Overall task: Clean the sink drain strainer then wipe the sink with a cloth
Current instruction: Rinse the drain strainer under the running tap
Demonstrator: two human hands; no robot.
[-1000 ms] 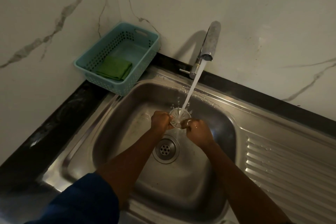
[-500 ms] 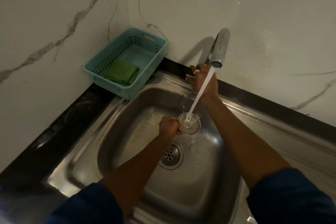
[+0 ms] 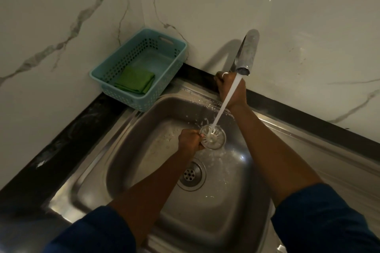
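L hand (image 3: 190, 139), mid-frame, is clenched on the left rim of the strainer (image 3: 213, 136), pinching it w/ fingers curled. The disc is held off the sink (image 3: 144, 129) floor, face turned up toward the water stream (image 3: 223, 104), which hits it near centre & splashes off. R hand (image 3: 231, 88), upper right of centre, is wrapped round the base of the tap (image 3: 246, 53), fingers curled. Whatever control sits under the palm is hidden, so can't say which part it's on. Looks like rinse stage: strainer half of the job is under way, wiping not begun. Key relation: the open drain (image 3: 191, 174) sits just below the strainer in frame, a bit to the left, close under the L wrist, so reseating is a short drop for the L hand, disc flat & centred over the hole. R hand is well apart from the drain, busy at the tap, prob. to shut the water off. Cloth (image 3: 134, 79), green & folded, lies in the teal basket (image 3: 115, 72) at upper left on the dark worktop (image 3: 61, 139), just beside the sink corner. That's on the L hand's side, so L is nearer to it. R would have to cross the stream & the other arm. Risk: wet metal rim, pinch could slip.
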